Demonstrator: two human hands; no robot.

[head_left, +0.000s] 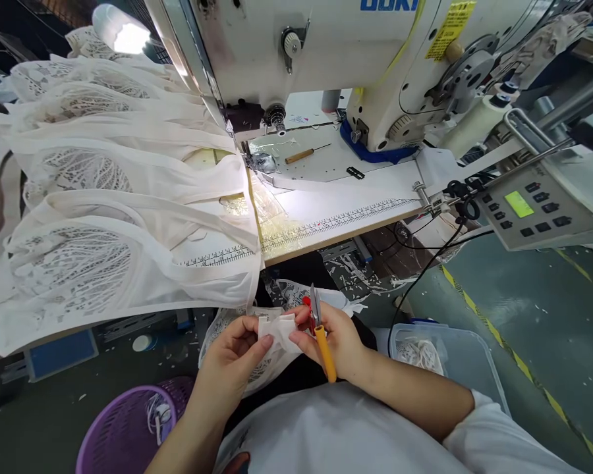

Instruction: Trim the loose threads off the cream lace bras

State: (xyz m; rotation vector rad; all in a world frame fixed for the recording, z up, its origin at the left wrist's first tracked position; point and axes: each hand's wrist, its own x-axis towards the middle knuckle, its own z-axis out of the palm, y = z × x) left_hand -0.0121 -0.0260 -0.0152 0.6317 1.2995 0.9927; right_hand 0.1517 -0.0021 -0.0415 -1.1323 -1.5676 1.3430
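A white lace bra (267,372) hangs over my lap, and a small white end of it (277,327) is stretched between both hands. My left hand (232,352) pinches the left side of that end between thumb and fingers. With thumb and forefinger my right hand (338,345) grips its right side. Tucked in the same right hand are scissors (327,355) with an orange handle and a red part, blades pointing up and away from the cloth. The lower part of the bra is partly hidden behind my hands.
A sewing machine (296,59) stands on the table, its edge marked by a ruler strip (346,217). Several white lace bras (79,263) are piled at left. An awl (300,157) and a black blade (355,172) lie beneath the machine. A purple basket (123,421) and a clear bin (474,355) flank me.
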